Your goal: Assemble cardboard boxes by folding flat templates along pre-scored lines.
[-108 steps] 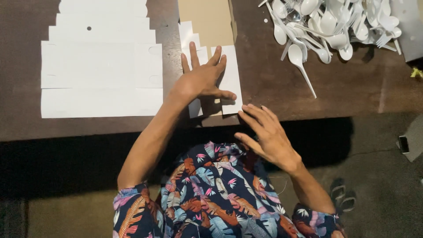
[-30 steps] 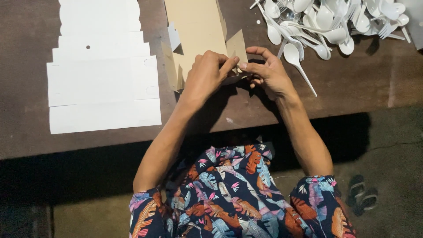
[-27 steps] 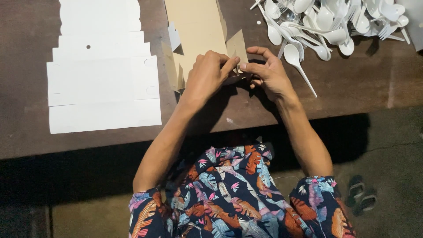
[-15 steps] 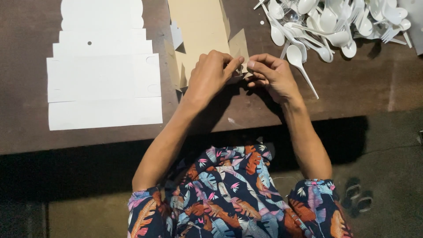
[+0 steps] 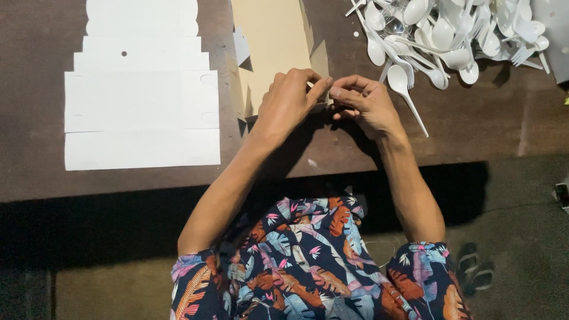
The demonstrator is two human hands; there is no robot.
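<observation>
Tan card sheet (image 5: 272, 41): flat, unfolded blank with cut flaps, lying on the dark brown table (image 5: 486, 118) at 12 o'clock from the person. Its near edge runs under both hands, which puts it within easy reach of the fingertips.

Left hand (image 5: 287, 104): resting on the sheet's near edge, fingers curled, thumb and forefinger pinched toward the other hand. Whether it holds a flap or some small item cannot be told.

Right hand (image 5: 364, 104): just at 3 o'clock of the left hand, fingertips meeting it; fingers bent in a pinch. The contents of the pinch are hidden.

White card blanks (image 5: 139, 89): overlapping stack, stepped outline, at 9 o'clock of the hands, well apart, laid flat.

White plastic spoons (image 5: 450, 29): loose heap at 1 to 2 o'clock. One spoon (image 5: 406, 89) lies apart from the heap, its handle running just beside the right hand.

Obstructions: none between the hands and the sheet; the stray spoon sits nearest the right wrist.
</observation>
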